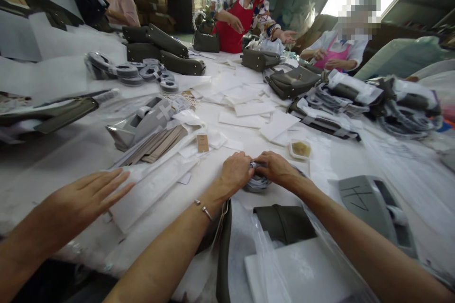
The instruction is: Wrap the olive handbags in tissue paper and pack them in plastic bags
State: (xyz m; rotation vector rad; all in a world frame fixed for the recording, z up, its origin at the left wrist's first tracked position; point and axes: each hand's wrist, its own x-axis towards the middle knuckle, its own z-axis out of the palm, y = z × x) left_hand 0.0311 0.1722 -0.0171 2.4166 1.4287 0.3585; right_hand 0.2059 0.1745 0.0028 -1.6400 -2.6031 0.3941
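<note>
My left hand [237,169], with a silver bracelet at its wrist, closes on one side of a coiled bag strap [258,183]. From the other side my right hand [276,167] grips the same coil, fingers curled over its top. The coil looks wrapped in grey or clear film and rests at table height. Nearer to me, below my wrists, lies an olive-green handbag [284,223] with white sheeting and clear plastic around it.
At left, a co-worker's hand [85,199] reaches over white sleeves. Tan cards [161,144], a brown tag [202,143], a small tub [299,149] and a grey dispenser [373,208] lie around. More coiled straps [128,73] and bags stand farther back. Several people work across the table.
</note>
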